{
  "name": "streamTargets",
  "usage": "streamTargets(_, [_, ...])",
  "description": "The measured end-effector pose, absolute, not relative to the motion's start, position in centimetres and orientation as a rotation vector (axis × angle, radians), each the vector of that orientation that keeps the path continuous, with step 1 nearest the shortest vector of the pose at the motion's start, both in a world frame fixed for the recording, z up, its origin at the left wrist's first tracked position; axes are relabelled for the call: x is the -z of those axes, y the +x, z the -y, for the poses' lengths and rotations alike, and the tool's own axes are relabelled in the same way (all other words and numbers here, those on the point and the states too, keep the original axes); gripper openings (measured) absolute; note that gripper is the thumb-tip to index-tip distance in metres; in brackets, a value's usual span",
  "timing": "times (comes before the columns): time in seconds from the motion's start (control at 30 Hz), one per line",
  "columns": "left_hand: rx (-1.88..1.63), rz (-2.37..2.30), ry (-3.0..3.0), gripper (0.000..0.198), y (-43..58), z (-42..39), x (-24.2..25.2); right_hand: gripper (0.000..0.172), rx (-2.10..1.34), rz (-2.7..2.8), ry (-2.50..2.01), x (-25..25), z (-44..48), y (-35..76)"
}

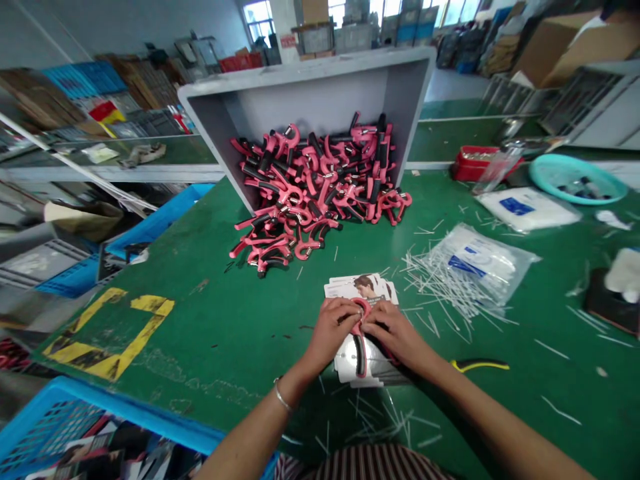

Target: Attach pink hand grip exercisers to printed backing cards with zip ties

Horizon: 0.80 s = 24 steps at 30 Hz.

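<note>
My left hand (334, 327) and my right hand (393, 331) meet over a stack of printed cards (345, 287). Between them is a red tool with a curved head and black grips (361, 357), lying on the top card. Both hands have their fingers pinched at its curved head, where a small shiny metal part shows. The fingers hide much of the tool's right side. The top card bears a picture of a person's head. To the right of the cards, thin white ties (445, 287) spill from a clear plastic bag (487, 267).
A grey bin (307, 77) tipped on its side spills many red-and-black tools (320, 180). Yellow-handled pliers (480, 365) lie at my right. Behind are a turquoise bowl (575, 173), a red box (473, 165) and another bag (530, 207). A blue crate (65, 400) holds packed cards.
</note>
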State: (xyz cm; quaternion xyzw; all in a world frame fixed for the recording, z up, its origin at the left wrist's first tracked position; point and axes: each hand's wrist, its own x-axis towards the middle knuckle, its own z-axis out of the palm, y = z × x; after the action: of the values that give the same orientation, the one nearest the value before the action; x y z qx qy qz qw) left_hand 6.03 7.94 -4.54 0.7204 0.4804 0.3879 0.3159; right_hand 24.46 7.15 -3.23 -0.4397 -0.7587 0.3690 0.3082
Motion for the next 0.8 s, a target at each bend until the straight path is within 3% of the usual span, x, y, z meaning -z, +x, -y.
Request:
streamTargets(0.6, [-0.939, -1.295, 2.012, 0.010, 6.0, -7.4, 4.2, 0.016, -0.990, 2.210, -1.065, 2.2, -8.3, 25.0])
streamTargets(0.8, [-0.811, -1.174, 2.024, 0.015, 5.0, -7.6, 2.9, 0.028, -1.034, 2.090, -1.238, 2.5, -8.7, 24.8])
